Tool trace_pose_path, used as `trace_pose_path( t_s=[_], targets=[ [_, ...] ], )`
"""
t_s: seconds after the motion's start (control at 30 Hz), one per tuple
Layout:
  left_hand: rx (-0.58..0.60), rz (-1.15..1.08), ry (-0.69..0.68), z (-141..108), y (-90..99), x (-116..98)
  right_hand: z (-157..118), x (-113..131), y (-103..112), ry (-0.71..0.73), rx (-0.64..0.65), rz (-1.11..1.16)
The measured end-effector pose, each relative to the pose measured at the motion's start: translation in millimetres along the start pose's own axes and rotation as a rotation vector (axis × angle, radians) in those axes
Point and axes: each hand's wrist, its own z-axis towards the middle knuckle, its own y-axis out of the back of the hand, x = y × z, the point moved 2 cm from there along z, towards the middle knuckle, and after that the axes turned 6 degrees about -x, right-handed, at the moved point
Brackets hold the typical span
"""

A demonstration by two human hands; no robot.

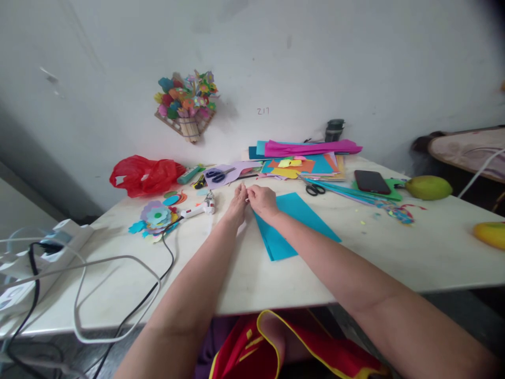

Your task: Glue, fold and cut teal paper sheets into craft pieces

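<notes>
A blue sheet [298,221] lies on the white table, partly under my right forearm. At its upper left corner, my right hand [262,201] is closed, with thumb and fingertips pressed together. My left hand [237,204] meets it there, its fingers close together and pointing away from me. What sits between the fingertips is too small to make out. Left of my hands are a white glue gun [199,208] and a stack of flower-shaped cutouts [158,216].
Behind are a red plastic bag [144,175], purple-handled scissors [218,175] and stacked coloured sheets [315,164]. Black scissors [315,189], a phone [371,182] and a mango [428,187] are at right. Cables and a power strip [47,263] occupy the left edge.
</notes>
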Motion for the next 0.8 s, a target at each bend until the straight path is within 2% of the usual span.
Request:
trace_pose_path(
  t_s=[0.2,0.33,0.53,0.8],
  targets=[
    [-0.096,0.014,0.05,2,-6.9,5,5,-8,-6,-0.111,0.017,0.269],
    [-0.102,0.005,0.067,3,-5.8,5,6,-8,-6,-0.087,0.039,0.322],
    [-0.154,0.075,0.035,6,-0.3,5,2,-1,3,0.029,0.078,0.166],
    [-0.109,-0.008,0.058,0,-3.7,2,0,2,2,0.11,0.097,-0.042]
  ],
)
